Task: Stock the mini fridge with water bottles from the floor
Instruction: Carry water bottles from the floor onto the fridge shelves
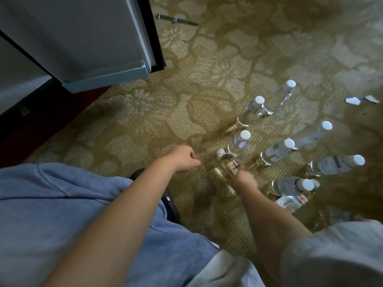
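Mid-frame I see the right hand (244, 179), fingers wrapped round a water bottle (226, 161); left hand (184, 159) beside it, fingers curled, empty.

Right hand (244, 179), blurred, grips the lower body of a clear plastic water bottle with white cap and red-and-white label (227, 162). The bottle is tilted, cap toward upper left. Left hand (184, 159) is near the bottle but apart from it, fingers curled in, holding nothing. A cluster of clear white-capped water bottles (275, 152) stands on the olive floral-patterned carpet (145, 112), to the right of the held one. Grey mini fridge door with pale blue shelf rim (83, 38) stands open at upper left. Thin metal rod (176, 19) and white paper scraps (352, 100) lie on the carpet, well apart.
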